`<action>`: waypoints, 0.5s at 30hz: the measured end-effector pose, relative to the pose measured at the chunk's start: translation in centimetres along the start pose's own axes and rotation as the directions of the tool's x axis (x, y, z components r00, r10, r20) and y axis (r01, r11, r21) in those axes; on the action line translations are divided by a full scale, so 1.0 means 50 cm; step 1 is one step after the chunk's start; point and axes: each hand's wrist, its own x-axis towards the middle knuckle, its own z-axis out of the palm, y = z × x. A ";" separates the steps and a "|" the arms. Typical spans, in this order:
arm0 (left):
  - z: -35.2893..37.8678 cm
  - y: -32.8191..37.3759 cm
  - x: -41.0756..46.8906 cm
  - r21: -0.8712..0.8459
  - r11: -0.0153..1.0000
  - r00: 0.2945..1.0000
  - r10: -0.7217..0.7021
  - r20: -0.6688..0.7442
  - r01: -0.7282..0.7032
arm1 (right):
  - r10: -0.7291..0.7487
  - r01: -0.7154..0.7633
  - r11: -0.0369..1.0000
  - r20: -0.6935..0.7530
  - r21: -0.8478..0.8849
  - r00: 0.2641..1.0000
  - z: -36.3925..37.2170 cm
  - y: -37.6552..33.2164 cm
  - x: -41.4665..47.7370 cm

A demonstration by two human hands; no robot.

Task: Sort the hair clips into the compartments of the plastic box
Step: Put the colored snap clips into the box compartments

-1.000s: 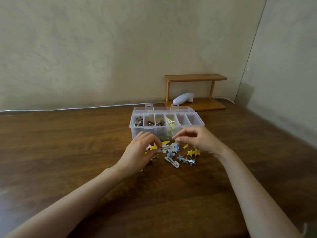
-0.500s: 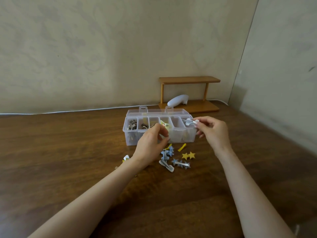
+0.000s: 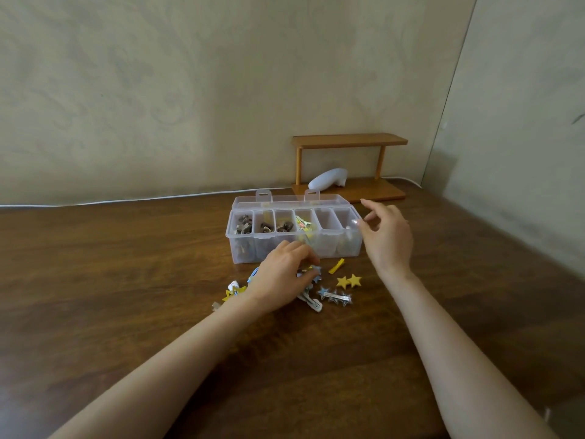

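Note:
A clear plastic box [image 3: 329,248] stands open on the wooden table, its lid lying flat behind it. Brown clips [image 3: 243,225] fill its three left compartments, and colourful clips [image 3: 304,224] sit in the fourth. My left hand [image 3: 281,280] rests on the loose pile in front of the box, its fingertips pinching a blue star clip [image 3: 311,271]. Beside the box's right end my right hand [image 3: 387,239] hovers with fingers spread and holds nothing. Loose nearby lie a yellow double-star clip [image 3: 348,281], a yellow bar clip [image 3: 336,266], a silver clip with blue stars [image 3: 337,296] and a white clip [image 3: 313,305].
More clips [image 3: 233,289] lie left of my left wrist. A small wooden shelf [image 3: 348,141] stands behind the box against the wall, with a white object [image 3: 327,178] on its base. A white cable [image 3: 126,200] runs along the table's back edge. A wall closes in on the right.
My right hand carried a silver clip from the pile to the box's right end and now has opened, empty. My left hand went back down onto the pile.

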 end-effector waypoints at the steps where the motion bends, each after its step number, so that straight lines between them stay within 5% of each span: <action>1: 0.001 0.001 0.000 0.008 1.000 1.000 0.025 0.016 -0.026 | -0.013 0.014 1.000 -0.004 0.004 1.000 -0.002 -0.002 0.000; 6: 0.011 0.020 0.003 0.048 0.990 0.981 0.124 0.152 -0.133 | 0.022 -0.022 0.999 0.000 0.039 1.000 -0.040 -0.006 -0.007; 9: 0.018 0.022 0.002 0.109 0.979 0.967 0.148 0.207 -0.173 | 0.112 -0.106 0.994 0.212 -0.041 0.971 -0.065 -0.012 -0.010; 12: 0.017 0.016 0.001 0.152 0.973 0.967 0.138 0.213 -0.172 | 0.191 -0.145 0.981 0.548 -0.126 0.815 -0.075 -0.025 -0.014; 15: 0.015 0.014 0.000 0.178 0.971 0.975 0.124 0.183 -0.157 | 0.215 -0.109 0.975 0.714 -0.192 0.666 -0.078 -0.036 -0.017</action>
